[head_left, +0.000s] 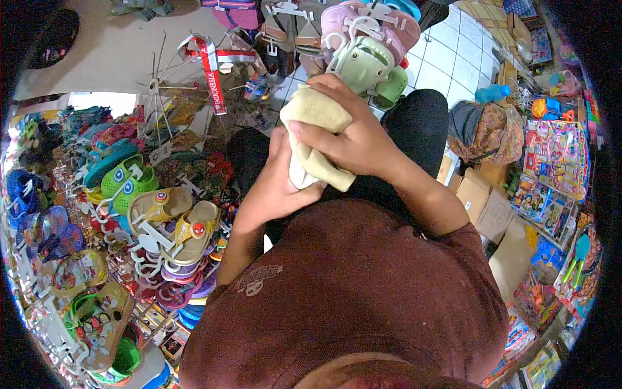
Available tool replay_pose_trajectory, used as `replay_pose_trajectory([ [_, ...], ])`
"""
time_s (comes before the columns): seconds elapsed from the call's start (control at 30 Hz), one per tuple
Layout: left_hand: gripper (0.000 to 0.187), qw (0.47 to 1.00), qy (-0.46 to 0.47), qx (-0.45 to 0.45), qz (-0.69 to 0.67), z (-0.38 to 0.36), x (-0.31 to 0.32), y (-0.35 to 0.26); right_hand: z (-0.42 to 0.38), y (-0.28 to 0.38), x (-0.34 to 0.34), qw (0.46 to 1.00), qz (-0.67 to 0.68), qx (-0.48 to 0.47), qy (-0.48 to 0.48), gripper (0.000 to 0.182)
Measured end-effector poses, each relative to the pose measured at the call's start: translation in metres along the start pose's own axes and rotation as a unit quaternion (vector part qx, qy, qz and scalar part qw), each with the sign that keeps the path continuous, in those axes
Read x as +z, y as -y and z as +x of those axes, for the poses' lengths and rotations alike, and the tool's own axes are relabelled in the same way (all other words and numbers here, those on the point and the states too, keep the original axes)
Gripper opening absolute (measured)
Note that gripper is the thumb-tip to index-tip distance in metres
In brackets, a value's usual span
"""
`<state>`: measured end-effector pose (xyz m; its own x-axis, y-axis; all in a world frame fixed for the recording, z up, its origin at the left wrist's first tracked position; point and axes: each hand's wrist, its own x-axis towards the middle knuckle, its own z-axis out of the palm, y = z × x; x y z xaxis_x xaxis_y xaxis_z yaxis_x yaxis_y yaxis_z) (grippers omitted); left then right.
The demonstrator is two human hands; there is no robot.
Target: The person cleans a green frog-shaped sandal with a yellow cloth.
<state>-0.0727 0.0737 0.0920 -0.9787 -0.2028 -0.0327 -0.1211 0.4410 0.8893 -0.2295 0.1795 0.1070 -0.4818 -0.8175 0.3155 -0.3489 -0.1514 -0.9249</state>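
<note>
A pale yellow cloth (315, 110), folded and bunched, is held between both hands above the lap. My right hand (353, 133) wraps over its top and right side, with the thumb across the front. From the lower left, my left hand (282, 178) grips a white object (300, 170) that shows under the cloth; most of it is covered, so I cannot make out what it is. Just beyond the hands hang light green sandals (367, 65) with a face on them.
Many children's sandals, such as a green pair (128, 181) and a tan pair (196, 230), crowd the left side. A red and white ribbon (212, 74) hangs at the upper left. Cardboard boxes (474, 194), a patterned bag (495, 133) and packaged toys (556, 155) are at the right.
</note>
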Motion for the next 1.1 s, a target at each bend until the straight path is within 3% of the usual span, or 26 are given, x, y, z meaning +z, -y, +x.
replay_pose_trajectory([
  [0.1,0.093,1.000,-0.019,0.022,-0.004,0.001,0.002,-0.005,-0.003,-0.009,0.009,0.997,0.060,0.029,-0.035,0.025],
  [0.3,0.092,0.998,-0.011,0.033,0.052,-0.001,0.004,-0.003,-0.002,-0.027,0.000,0.973,0.190,0.127,-0.041,0.032],
  [0.4,0.093,0.997,0.023,0.033,0.060,-0.001,0.005,-0.003,0.007,-0.027,-0.005,0.946,0.258,0.186,-0.057,0.029],
  [0.43,0.094,0.997,0.038,0.034,0.062,-0.002,0.006,-0.002,0.004,-0.029,-0.013,0.913,0.327,0.242,-0.023,0.027],
  [0.53,0.097,0.999,-0.005,0.033,0.033,-0.004,0.012,0.004,0.009,-0.031,-0.012,0.863,0.455,0.219,0.024,0.034],
  [0.6,0.098,1.000,-0.016,0.010,0.008,-0.003,0.014,0.006,0.005,-0.023,-0.016,0.921,0.288,0.246,0.093,0.048],
  [0.63,0.099,1.000,-0.022,-0.003,-0.005,-0.004,0.014,0.006,-0.003,-0.015,-0.013,0.979,0.116,0.143,0.088,0.053],
  [0.67,0.099,0.999,-0.010,-0.035,-0.027,-0.005,0.014,0.005,-0.007,-0.011,-0.012,0.995,-0.060,0.033,0.078,0.058],
  [0.7,0.098,0.997,0.003,-0.067,-0.049,-0.005,0.012,0.004,-0.008,-0.014,-0.011,0.994,-0.094,-0.007,0.056,0.062],
  [0.8,0.096,0.995,0.029,-0.087,-0.035,-0.008,0.006,-0.001,-0.008,-0.008,-0.018,0.988,0.034,0.070,0.131,0.055],
  [0.93,0.094,0.999,0.025,-0.019,-0.011,-0.003,0.005,-0.006,-0.012,-0.029,-0.014,0.965,0.142,0.201,0.093,0.051],
  [1.0,0.094,0.999,0.016,-0.028,-0.013,-0.003,0.005,-0.010,-0.015,-0.036,-0.011,0.949,0.181,0.247,0.071,0.051],
  [1.1,0.095,0.994,0.042,-0.067,-0.074,-0.005,0.002,-0.003,-0.023,-0.030,-0.002,0.988,0.142,0.062,-0.011,0.057],
])
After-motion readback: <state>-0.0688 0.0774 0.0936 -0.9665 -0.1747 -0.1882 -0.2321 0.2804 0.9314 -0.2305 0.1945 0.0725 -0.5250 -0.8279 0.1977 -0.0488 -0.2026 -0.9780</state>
